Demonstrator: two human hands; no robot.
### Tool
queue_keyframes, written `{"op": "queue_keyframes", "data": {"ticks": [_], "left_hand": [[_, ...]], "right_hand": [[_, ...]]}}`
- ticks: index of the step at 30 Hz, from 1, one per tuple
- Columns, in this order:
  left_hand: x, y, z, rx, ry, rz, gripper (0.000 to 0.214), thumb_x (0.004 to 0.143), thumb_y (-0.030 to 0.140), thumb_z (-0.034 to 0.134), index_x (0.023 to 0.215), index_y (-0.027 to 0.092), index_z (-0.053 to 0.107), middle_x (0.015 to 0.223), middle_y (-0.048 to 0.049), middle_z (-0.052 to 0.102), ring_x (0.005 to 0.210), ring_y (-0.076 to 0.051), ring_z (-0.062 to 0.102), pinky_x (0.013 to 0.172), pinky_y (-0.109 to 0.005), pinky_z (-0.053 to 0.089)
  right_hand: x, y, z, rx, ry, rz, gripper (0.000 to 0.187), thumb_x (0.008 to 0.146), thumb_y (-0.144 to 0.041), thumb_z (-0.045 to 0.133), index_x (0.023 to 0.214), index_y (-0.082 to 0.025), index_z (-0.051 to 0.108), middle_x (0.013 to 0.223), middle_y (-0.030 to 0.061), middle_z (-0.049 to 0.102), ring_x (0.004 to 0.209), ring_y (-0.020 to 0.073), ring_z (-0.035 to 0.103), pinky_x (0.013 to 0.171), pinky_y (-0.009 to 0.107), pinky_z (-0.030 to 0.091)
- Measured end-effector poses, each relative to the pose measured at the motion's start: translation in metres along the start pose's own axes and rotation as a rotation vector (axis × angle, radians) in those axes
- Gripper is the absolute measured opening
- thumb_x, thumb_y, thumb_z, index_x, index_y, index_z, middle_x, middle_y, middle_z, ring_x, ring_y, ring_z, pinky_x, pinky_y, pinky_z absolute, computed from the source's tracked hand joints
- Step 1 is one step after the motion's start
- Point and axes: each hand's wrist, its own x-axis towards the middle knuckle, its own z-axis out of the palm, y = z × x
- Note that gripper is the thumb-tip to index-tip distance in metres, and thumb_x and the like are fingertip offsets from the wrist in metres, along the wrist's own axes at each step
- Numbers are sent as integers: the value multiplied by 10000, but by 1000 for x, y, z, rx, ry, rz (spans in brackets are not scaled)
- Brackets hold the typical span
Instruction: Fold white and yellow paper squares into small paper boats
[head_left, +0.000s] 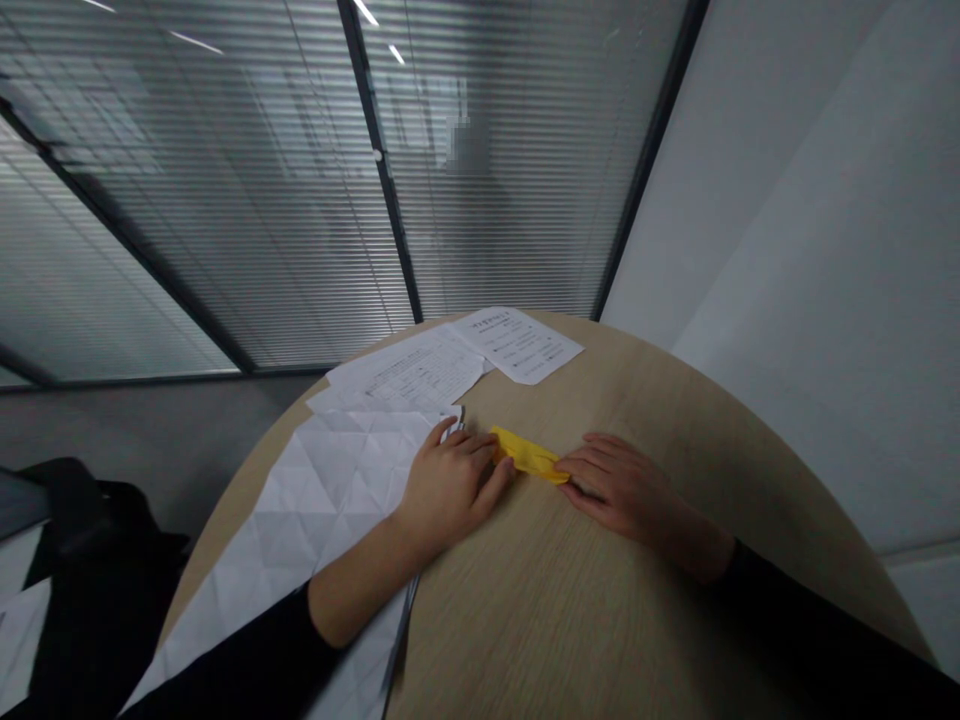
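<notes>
Blinds (pixel 300 220) stand behind the wooden surface (pixel 525 620); printed sheets (pixel 521 345) there are too small to read. Beside creased white paper (pixel 322 480), left hand (pixel 454 480) and right hand (pixel 622 488) pinch opposite ends of a yellow strip (pixel 529 456).

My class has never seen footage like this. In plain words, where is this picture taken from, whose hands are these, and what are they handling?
There is no machine here. A camera on a person's head looks forward and down, so the left hand and right hand are the wearer's own. On the wooden table lie a large creased white sheet, to the left, and printed papers, farther away. Between the hands is a yellow strip, with fingers at each end; whether they pinch it or press it down is hard to tell. Behind the table are blinds.
</notes>
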Motion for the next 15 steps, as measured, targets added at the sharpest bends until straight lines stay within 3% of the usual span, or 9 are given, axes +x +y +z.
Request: {"op": "queue_keyframes", "data": {"ticks": [7, 15], "left_hand": [[1, 0, 0, 3, -31, -9, 429, 1201, 427, 451, 1195, 248, 841, 1276, -76, 878, 1147, -316, 803, 1263, -665, 458], [-1, 0, -1, -18, -16, -4, 405, 1143, 506, 553, 1221, 215, 824, 1320, -103, 869, 1170, -338, 812, 1292, -682, 443]], "right_hand": [[-2, 1, 0, -83, 39, -62, 336, 1097, -120, 633, 1370, -258, 773, 1262, 113, 853, 1135, 309, 804, 1068, 534, 663], [-3, 5, 5, 15, 35, -16, 203, 1155, -164, 625, 1191, -286, 783, 1108, 53, 872, 1012, 264, 802, 1102, 545, 635]]}}
